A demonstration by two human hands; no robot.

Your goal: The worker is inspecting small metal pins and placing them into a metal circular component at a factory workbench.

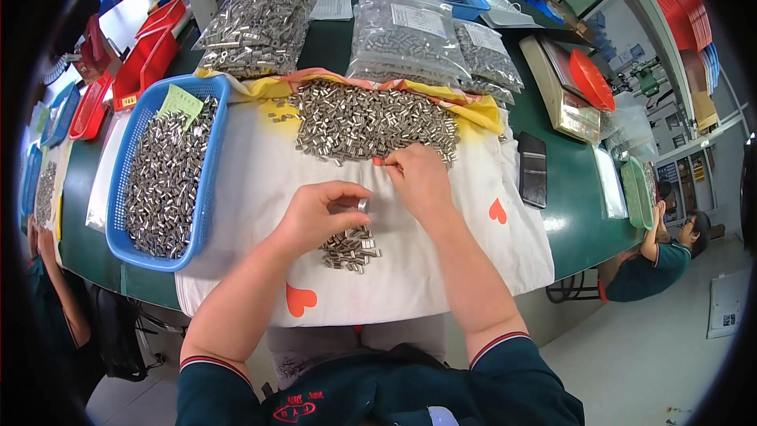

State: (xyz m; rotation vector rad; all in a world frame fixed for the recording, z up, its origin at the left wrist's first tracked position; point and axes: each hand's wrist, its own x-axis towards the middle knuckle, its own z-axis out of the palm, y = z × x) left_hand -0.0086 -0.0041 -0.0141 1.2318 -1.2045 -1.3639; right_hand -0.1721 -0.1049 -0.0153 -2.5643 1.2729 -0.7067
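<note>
Hands (323,213) (418,177) work between metal heap (371,118) and cloth edge (378,312)

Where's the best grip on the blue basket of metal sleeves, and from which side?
Take the blue basket by its two short rims, near and far, both hands from above. It's long, narrow and heaped with metal sleeves, so end grips probably balance it. The near end overhangs the table edge, giving finger room underneath.
</note>
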